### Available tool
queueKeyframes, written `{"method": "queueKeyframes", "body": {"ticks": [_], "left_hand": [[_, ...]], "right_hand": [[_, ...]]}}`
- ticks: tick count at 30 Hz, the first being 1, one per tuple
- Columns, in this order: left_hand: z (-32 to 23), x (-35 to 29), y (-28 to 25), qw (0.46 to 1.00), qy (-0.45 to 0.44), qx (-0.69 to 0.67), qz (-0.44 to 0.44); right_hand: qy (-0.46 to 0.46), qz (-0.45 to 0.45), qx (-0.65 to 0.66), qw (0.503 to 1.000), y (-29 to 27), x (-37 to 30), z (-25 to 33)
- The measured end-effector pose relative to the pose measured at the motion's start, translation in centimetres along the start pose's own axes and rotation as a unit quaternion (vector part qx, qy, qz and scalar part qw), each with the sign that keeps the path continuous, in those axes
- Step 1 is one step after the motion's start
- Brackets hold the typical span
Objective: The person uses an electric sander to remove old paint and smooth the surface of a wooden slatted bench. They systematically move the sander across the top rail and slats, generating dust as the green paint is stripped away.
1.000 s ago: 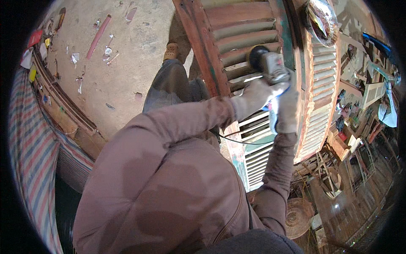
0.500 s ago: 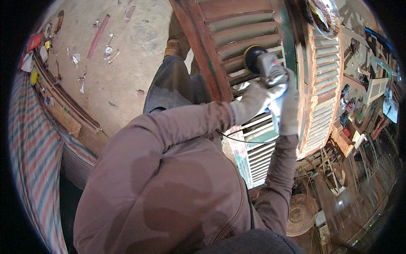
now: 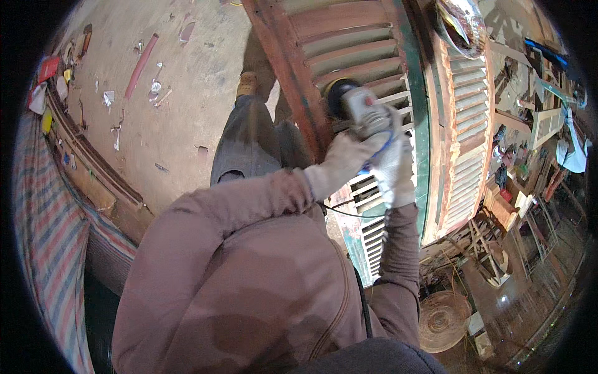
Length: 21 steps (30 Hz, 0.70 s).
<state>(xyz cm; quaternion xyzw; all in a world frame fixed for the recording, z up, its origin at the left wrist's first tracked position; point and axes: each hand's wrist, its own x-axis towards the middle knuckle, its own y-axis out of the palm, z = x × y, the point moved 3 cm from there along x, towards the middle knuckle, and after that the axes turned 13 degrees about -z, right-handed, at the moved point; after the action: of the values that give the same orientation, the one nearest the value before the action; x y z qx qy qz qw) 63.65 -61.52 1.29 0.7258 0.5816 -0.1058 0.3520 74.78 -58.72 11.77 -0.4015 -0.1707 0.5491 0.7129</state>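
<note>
My left hand [image 3: 342, 157] and right hand [image 3: 400, 171] wrap the power sander [image 3: 369, 113] at the louvred shutter's [image 3: 355, 58] reddish-brown left edge, seemingly mid-sanding, and the next pass likely wants its disc [image 3: 340, 98] steady.

Head-worn fisheye, looking down, toward hands [image 3: 341, 161]

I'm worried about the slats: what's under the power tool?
Beneath the power tool is a louvered shutter; its slats and reddish frame show around the black disc. The surface behind the disc, left hand and right hand is hidden.
</note>
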Motion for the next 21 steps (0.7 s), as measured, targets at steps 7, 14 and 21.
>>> {"method": "queueKeyframes", "body": {"ticks": [7,14,21], "left_hand": [[-4.0,2.2,4.8,0.946,0.131,0.289,0.062],[-2.2,10.1,13.4,0.994,0.018,0.032,0.105],[-2.9,2.9,7.6,0.989,-0.137,-0.039,0.045]], "right_hand": [[0.043,-0.058,-0.013,0.997,-2.7,1.3,-3.7],[0.019,-0.119,-0.039,0.992,-7.5,8.5,-8.2],[0.017,-0.099,-0.087,0.991,-4.4,2.3,-5.1]]}}
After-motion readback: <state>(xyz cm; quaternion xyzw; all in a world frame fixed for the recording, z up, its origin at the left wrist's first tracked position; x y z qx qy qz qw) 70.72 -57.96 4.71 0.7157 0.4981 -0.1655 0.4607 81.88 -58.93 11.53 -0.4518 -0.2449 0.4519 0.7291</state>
